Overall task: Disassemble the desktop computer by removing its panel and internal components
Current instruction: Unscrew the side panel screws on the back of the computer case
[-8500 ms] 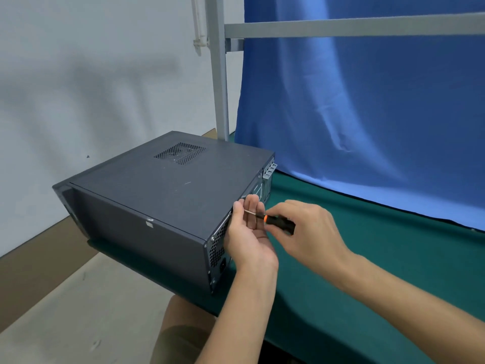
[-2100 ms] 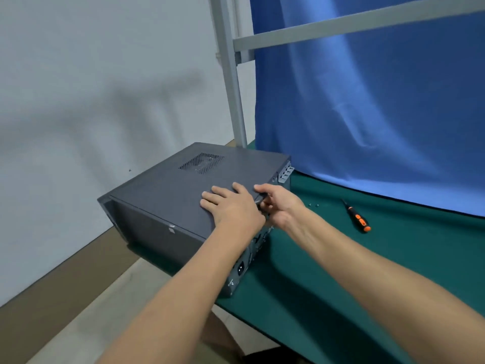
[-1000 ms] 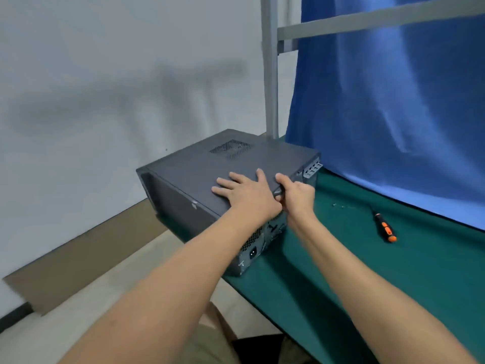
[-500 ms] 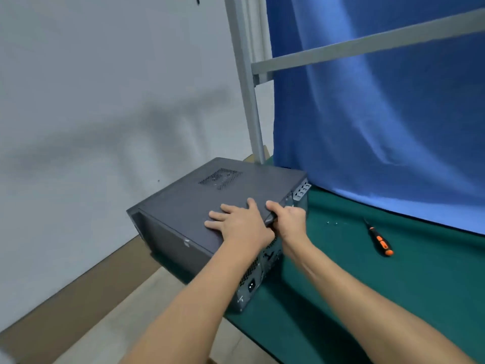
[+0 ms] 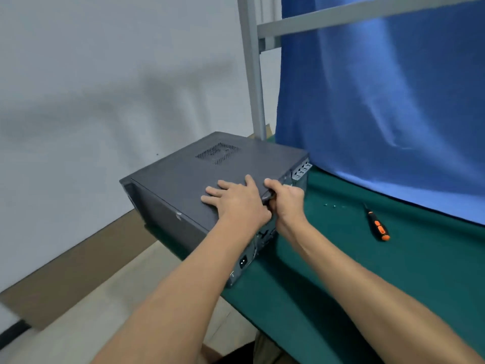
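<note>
Slippage is being risked here. The panel (image 5: 236, 164) of the desktop computer (image 5: 168, 206) is being pulled at its rear lip by the right hand (image 5: 286, 203), whose fingers (image 5: 271, 183) are being clenched around that lip. A sudden release is being judged likely to jerk the panel backwards or pinch skin under its edge. The desktop computer is being kept at the left edge of the green tabletop (image 5: 393, 271), so a hard tug is being judged capable of dragging it off.

The left hand (image 5: 236, 203) is being pressed flat on top of the panel, its fingers (image 5: 212, 191) straight and spread, grasping nothing. The panel is being held directly beneath those spread fingers and within the curled right ones. The screws (image 5: 333, 205) and the screwdriver (image 5: 378, 225) are being left well apart on the right.
</note>
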